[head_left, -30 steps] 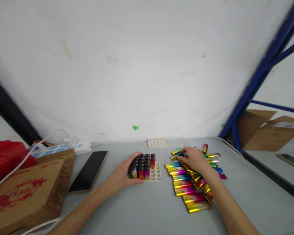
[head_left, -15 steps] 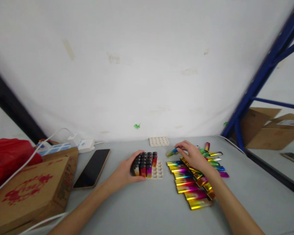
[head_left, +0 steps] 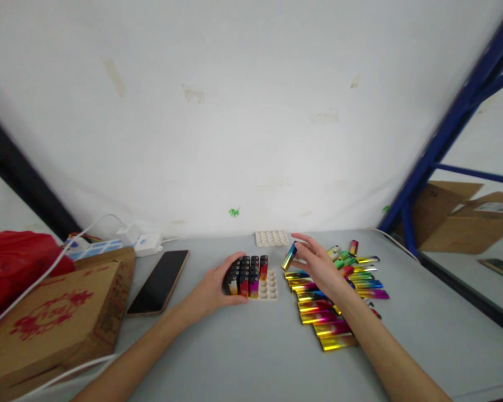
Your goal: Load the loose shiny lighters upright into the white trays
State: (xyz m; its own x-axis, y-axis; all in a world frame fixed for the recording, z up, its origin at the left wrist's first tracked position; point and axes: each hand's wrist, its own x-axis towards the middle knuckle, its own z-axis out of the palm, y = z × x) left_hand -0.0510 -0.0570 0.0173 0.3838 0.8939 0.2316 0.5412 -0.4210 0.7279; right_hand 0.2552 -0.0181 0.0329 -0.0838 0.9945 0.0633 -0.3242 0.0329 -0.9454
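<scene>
My left hand (head_left: 218, 285) curls round the left side of a block of upright lighters (head_left: 245, 279) with black tops, thumb at the front and fingers at the back. These lighters stand in a white tray (head_left: 269, 288) whose right-hand holes show bare. Pinched in the fingertips of my right hand (head_left: 316, 262) is a blue and gold lighter (head_left: 289, 257), tilted and raised off the table, right of the tray. Below my right hand and forearm lies a spread of shiny, many-coloured lighters (head_left: 329, 329), partly covered by the arm.
A second white tray (head_left: 271, 238) lies by the wall. To the left are a black phone (head_left: 159, 282), a cardboard box (head_left: 54, 324), a red bag (head_left: 20, 279) and a power strip (head_left: 96, 249) with white cables. A blue metal frame (head_left: 430, 148) and an open carton (head_left: 465, 223) stand at the right.
My right hand has lifted the blue and gold lighter from low over the pile and tipped it more upright, moving slightly left. The left hand keeps its hold on the block.
</scene>
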